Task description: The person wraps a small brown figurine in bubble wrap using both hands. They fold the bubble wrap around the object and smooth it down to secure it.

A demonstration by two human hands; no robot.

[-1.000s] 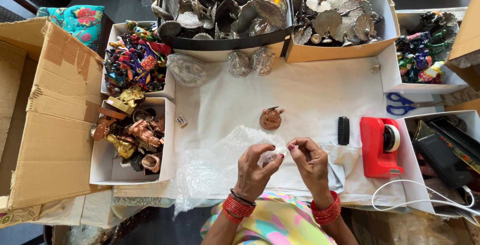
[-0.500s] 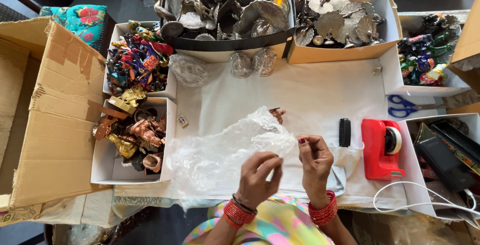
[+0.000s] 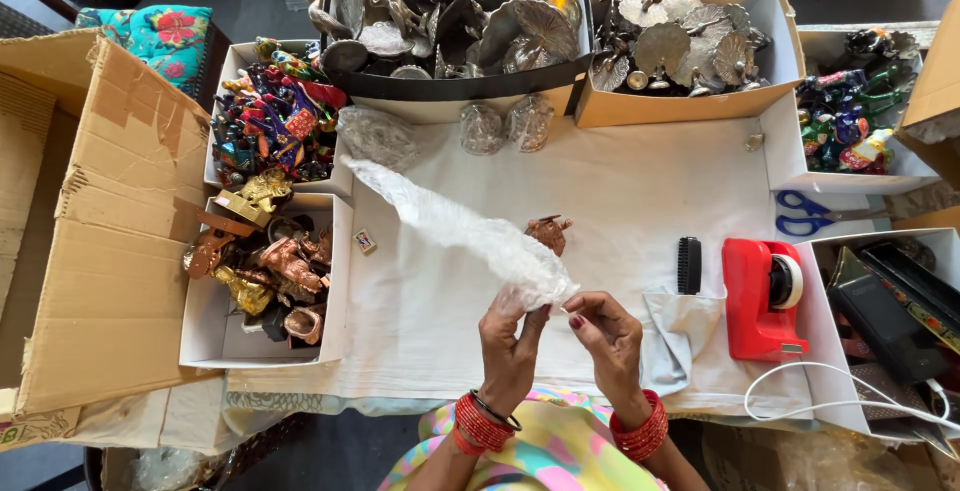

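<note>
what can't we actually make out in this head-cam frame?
- Head view: how the right hand grips the clear plastic wrap; its fingertips curl out of sight.
- Left hand: the wrap bunches over its fingertips.
- Small brown figurine: too small to tell its shape, partly behind the wrap.
- Dark items in the right-hand box: cut by the frame edge.
- Grey cloth: its left part lies behind the right hand.

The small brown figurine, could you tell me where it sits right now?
In the head view, the brown figurine lies mid-table on the white cloth, just beyond the plastic wrap.
</note>
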